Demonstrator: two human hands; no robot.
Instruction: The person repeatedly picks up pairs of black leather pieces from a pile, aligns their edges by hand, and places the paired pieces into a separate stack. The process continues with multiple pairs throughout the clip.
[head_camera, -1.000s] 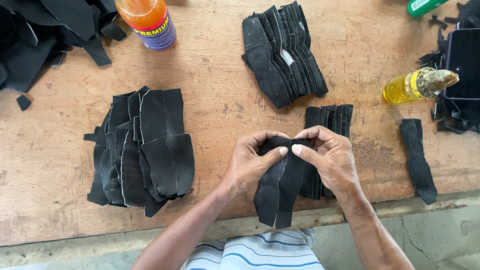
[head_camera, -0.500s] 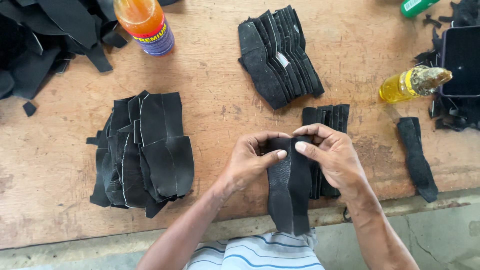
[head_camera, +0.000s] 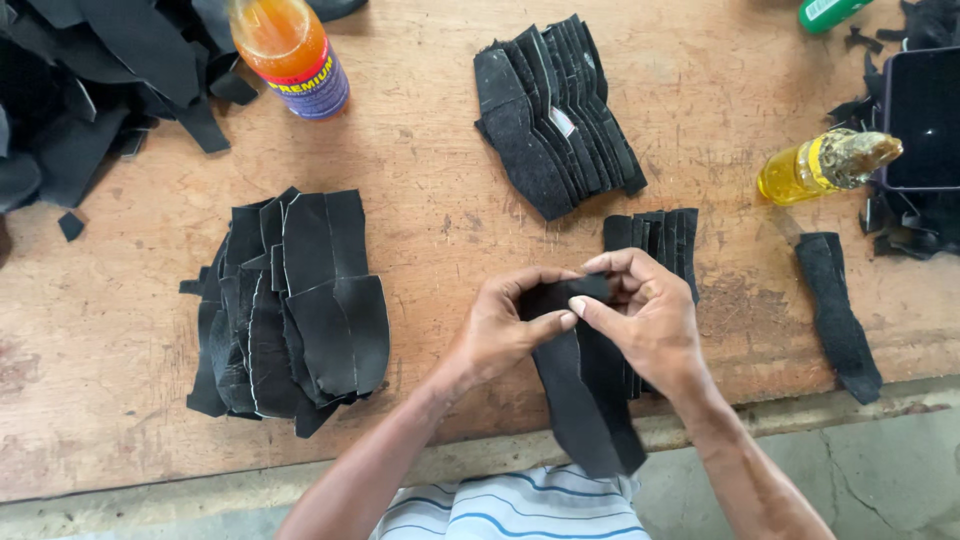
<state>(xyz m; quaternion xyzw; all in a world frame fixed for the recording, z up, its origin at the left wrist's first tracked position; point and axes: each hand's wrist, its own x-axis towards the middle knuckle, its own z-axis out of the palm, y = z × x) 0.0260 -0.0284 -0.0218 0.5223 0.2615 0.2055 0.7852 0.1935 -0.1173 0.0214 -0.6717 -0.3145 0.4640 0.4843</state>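
Together, both hands worked at the near edge of the wooden table (head_camera: 420, 250). The left hand (head_camera: 500, 330) and the right hand (head_camera: 650, 320) were each clamped on the upper end of 1 black strip (head_camera: 585, 400), thumbs and fingertips pinching it between them, while its lower end hung down past the table edge toward a striped shirt (head_camera: 520, 510). Just behind the right hand lay a small stack of strips (head_camera: 660, 235), partly hidden by it. Farther back sat a fanned stack of black cut pieces (head_camera: 555, 115), and to the left a wider pile of black pieces (head_camera: 290, 300). A bottle of orange liquid (head_camera: 290, 55) stood at the far left, a small yellow bottle (head_camera: 810, 168) lay on its side at the right, and 1 single black strip (head_camera: 838, 315) lay near it.
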